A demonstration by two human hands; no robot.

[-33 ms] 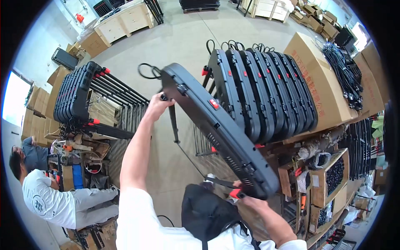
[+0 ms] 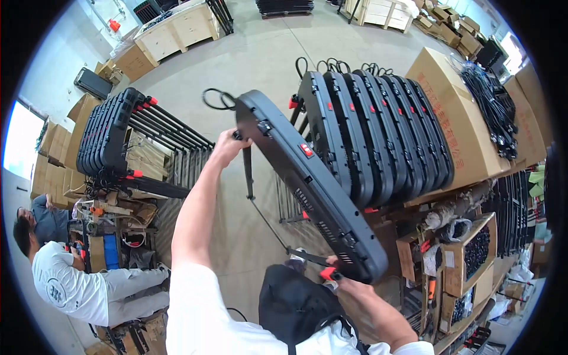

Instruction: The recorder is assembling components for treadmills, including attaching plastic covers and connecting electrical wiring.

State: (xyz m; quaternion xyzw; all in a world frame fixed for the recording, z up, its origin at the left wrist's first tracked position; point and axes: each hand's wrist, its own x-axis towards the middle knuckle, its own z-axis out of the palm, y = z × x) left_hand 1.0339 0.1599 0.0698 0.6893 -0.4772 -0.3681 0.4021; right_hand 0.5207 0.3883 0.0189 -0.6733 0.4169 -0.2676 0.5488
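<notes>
A long black case (image 2: 307,183) slants across the center. The left hand (image 2: 228,147) clasps its far left end; the right hand (image 2: 355,288), fingers partly hidden, grasps around a red fitting (image 2: 327,273) at its near end. Similar cases (image 2: 378,136) stand in a row to the right.

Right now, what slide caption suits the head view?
Left hand and right hand hold a legged black unit aslant beside a row of similar units.
</notes>
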